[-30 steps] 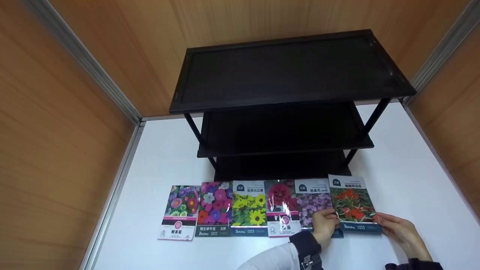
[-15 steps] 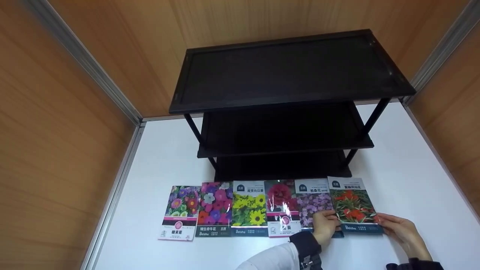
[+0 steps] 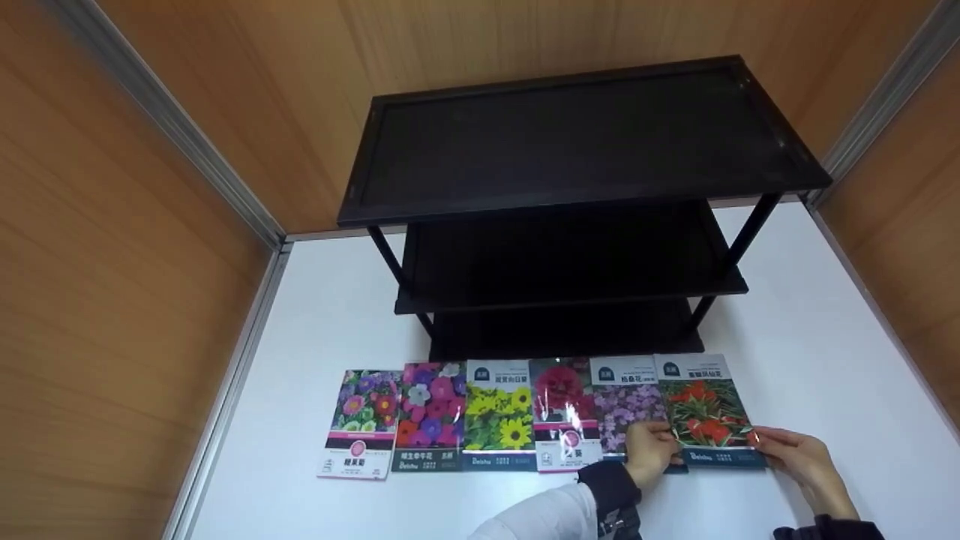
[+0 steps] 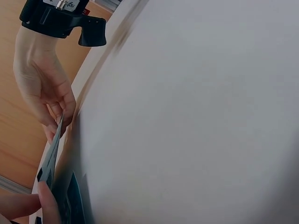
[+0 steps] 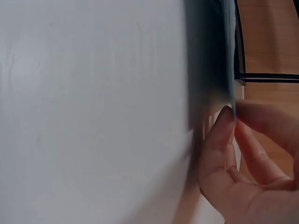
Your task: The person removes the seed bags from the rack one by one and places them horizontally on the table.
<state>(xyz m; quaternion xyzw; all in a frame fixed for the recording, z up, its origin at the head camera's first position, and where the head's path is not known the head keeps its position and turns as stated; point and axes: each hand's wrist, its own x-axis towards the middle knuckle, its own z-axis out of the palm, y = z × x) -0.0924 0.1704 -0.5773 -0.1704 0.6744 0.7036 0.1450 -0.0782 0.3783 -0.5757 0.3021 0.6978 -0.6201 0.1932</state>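
Both hands pinch the side edges of a seed packet (image 3: 705, 412) with red-orange flowers, in the head view at the right end of a row. My left hand (image 3: 649, 454) is at its lower left edge, over the packet with light purple flowers (image 3: 630, 409). At the lower right edge, my right hand (image 3: 806, 461) has thumb and fingers on it. Edge-on in the right wrist view, the packet (image 5: 231, 56) stands off the white table between thumb and fingers. In the left wrist view the right hand (image 4: 46, 79) grips the far edge; only left fingers (image 4: 49, 205) show near.
More flower seed packets lie leftward: crimson (image 3: 564, 416), yellow (image 3: 499, 416), pink-purple (image 3: 429, 416) and mixed daisies (image 3: 360, 424). Behind them stands a black three-tier shelf (image 3: 585, 142) on the white table (image 3: 300, 330). Wood-grain panels (image 3: 127, 300) with metal edging enclose the table.
The red-flowered packet's top edge has shifted slightly down and left in the head view. Both hands keep their hold; the other packets stay in place.
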